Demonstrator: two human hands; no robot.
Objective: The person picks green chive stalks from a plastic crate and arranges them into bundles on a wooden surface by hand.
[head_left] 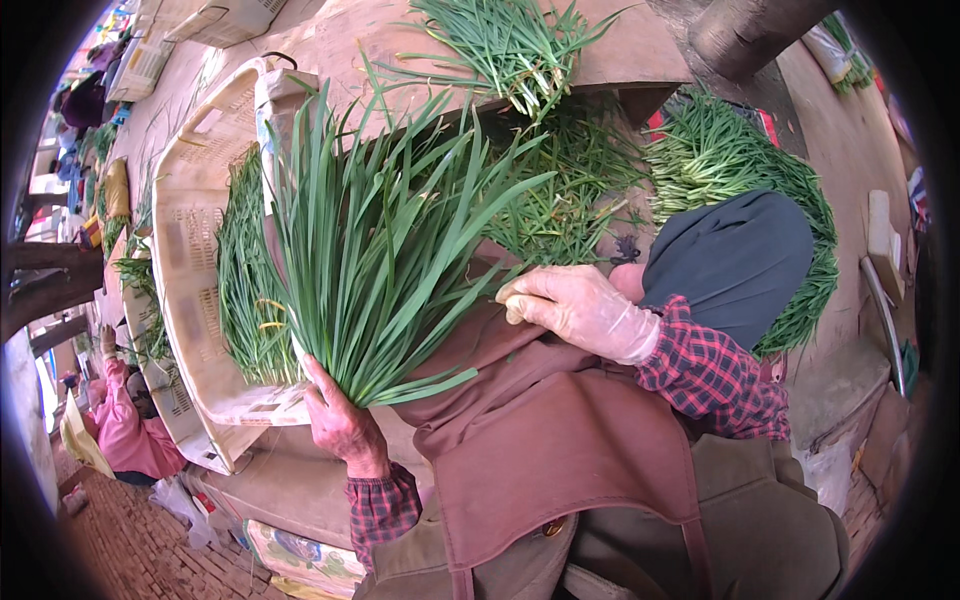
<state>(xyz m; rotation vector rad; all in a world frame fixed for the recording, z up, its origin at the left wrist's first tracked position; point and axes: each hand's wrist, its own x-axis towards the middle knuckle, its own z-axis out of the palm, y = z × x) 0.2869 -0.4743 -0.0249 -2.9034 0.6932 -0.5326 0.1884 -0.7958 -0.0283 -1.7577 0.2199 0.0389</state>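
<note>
My left hand (345,425) is closed around the lower end of a big bunch of garlic chives (385,250). The long green leaves fan upward and away from it, in front of the crate. My right hand (580,308), in a thin see-through glove, is held over my lap to the right of the bunch. Its fingers are curled together close to one leaf tip; whether they pinch anything is hidden. A brown apron (570,440) covers my lap below both hands.
A cream plastic crate (190,225) with more chives stands at the left. One chive pile (510,50) lies on the board (640,50) ahead; loose leaves (560,190) litter the ground below it. Another heap (710,150) is beside my right knee. A person in pink (140,425) is far left.
</note>
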